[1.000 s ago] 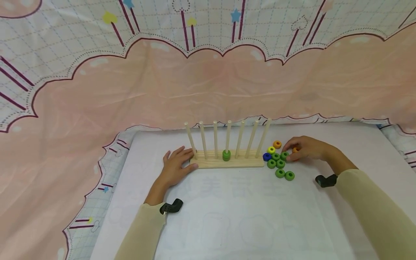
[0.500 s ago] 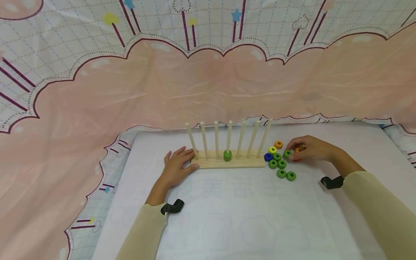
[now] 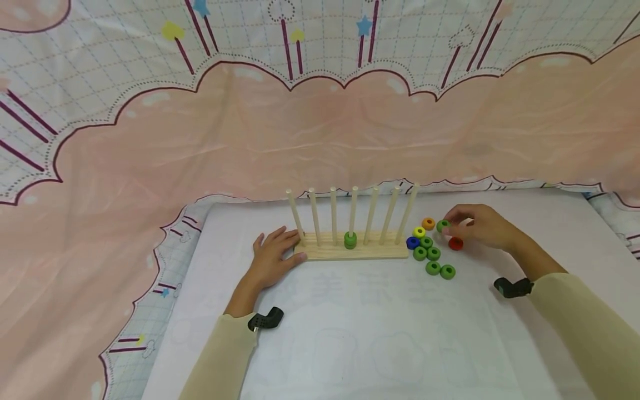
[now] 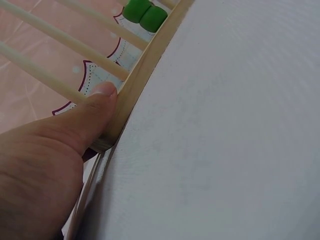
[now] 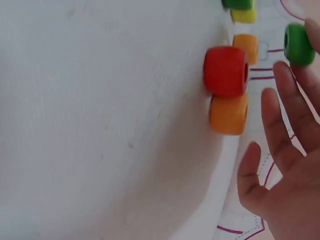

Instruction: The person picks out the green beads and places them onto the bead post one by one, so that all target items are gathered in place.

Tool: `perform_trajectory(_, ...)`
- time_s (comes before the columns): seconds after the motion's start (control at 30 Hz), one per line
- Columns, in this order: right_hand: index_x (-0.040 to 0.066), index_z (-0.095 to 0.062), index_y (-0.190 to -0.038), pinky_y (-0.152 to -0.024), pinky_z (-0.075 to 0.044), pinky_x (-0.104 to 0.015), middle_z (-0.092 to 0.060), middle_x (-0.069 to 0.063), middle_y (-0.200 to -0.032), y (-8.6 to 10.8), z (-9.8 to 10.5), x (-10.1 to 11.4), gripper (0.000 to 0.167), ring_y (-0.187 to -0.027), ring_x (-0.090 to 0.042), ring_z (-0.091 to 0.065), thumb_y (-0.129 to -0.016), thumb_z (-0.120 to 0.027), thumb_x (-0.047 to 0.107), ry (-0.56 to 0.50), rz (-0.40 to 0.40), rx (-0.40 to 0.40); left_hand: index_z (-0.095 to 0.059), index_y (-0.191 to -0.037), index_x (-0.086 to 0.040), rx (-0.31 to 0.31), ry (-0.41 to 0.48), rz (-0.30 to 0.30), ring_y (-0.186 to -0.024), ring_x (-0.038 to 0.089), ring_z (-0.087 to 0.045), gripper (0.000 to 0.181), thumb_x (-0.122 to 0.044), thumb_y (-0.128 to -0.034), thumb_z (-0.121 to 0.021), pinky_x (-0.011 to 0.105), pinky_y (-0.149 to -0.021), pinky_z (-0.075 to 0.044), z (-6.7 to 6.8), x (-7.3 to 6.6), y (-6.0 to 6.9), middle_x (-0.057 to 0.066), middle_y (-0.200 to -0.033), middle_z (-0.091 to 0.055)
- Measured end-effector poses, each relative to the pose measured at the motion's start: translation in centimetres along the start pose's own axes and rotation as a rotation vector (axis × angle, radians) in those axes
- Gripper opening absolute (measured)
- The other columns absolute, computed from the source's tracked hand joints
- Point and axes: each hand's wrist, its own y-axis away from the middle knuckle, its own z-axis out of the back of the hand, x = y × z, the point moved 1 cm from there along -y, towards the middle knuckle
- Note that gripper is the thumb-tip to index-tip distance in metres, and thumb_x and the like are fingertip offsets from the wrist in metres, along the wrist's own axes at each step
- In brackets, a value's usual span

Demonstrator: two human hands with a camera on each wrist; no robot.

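Note:
A wooden peg rack stands on the white surface with a row of upright pegs; green beads sit on its middle peg. My left hand holds the rack's left end, its thumb on the front edge, as the left wrist view also shows; its other fingers are hidden there. My right hand pinches a green bead at its fingertips, above the table. Below that hand lie a red bead and, in the right wrist view, an orange bead beside the red one.
Loose beads lie right of the rack: several green beads, a blue bead, a yellow bead and another orange bead. A patterned peach cloth hangs behind the table.
My right hand has drawn a green bead up and away from the group, and the red bead has come into view below it. My left hand stays at the rack's end.

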Motion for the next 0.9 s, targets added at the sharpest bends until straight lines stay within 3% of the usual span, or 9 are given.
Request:
perform_trajectory(0.13, 0.012, -0.07, -0.116, -0.087, -0.05, -0.038, -0.069, -0.008, -0.11, 0.2, 0.1, 1.0, 0.041, -0.105, -0.025, -0.058, -0.095, -0.072, 0.046, 0.041, -0.02, -0.112, -0.057, -0.147, -0.015, -0.002, -0.002, 0.001, -0.155, 0.031, -0.028, 0.061, -0.048, -0.0964, -0.067, 0.067, -0.12, -0.002, 0.0, 0.0, 0.0, 0.003, -0.157, -0.05)
perform_trajectory(0.3, 0.01, -0.069, -0.12, -0.081, -0.049, -0.034, -0.069, -0.01, -0.112, 0.4, 0.2, 2.6, 0.045, -0.105, -0.025, -0.058, -0.095, -0.071, 0.047, 0.059, -0.014, -0.211, -0.057, -0.147, -0.015, -0.004, -0.002, -0.001, -0.155, 0.031, -0.028, 0.061, -0.047, -0.0965, -0.067, 0.067, -0.12, -0.002, 0.1, 0.0, 0.0, 0.004, -0.157, -0.05)
perform_trajectory(0.63, 0.013, -0.069, -0.125, -0.081, -0.046, -0.014, -0.069, -0.007, -0.113, 0.8, 0.2, 6.2, 0.042, -0.104, -0.019, -0.056, -0.096, -0.071, 0.043, -0.016, 0.019, -0.272, -0.057, -0.147, -0.015, -0.008, 0.004, -0.004, -0.155, 0.031, -0.028, 0.061, -0.047, -0.0962, -0.068, 0.067, -0.12, -0.002, 0.1, -0.1, 0.1, 0.003, -0.157, -0.05)
perform_trajectory(0.77, 0.013, -0.068, -0.126, -0.083, -0.046, -0.016, -0.068, -0.008, -0.116, 1.0, 0.3, 7.6, 0.045, -0.107, -0.017, -0.055, -0.096, -0.069, 0.046, -0.041, 0.008, -0.3, -0.057, -0.147, -0.015, -0.009, 0.001, -0.005, -0.155, 0.031, -0.028, 0.061, -0.047, -0.0959, -0.068, 0.067, -0.12, -0.002, 0.0, -0.1, 0.1, 0.003, -0.157, -0.05)
perform_trajectory(0.9, 0.015, -0.065, -0.129, -0.089, -0.045, -0.026, -0.068, -0.007, -0.12, 1.2, 0.3, 8.9, 0.045, -0.109, -0.017, -0.055, -0.098, -0.065, 0.048, -0.087, -0.002, -0.339, -0.057, -0.147, -0.015, -0.003, 0.0, 0.0, -0.155, 0.031, -0.028, 0.061, -0.047, -0.096, -0.068, 0.067, -0.12, -0.002, 0.1, -0.1, 0.1, 0.003, -0.157, -0.05)
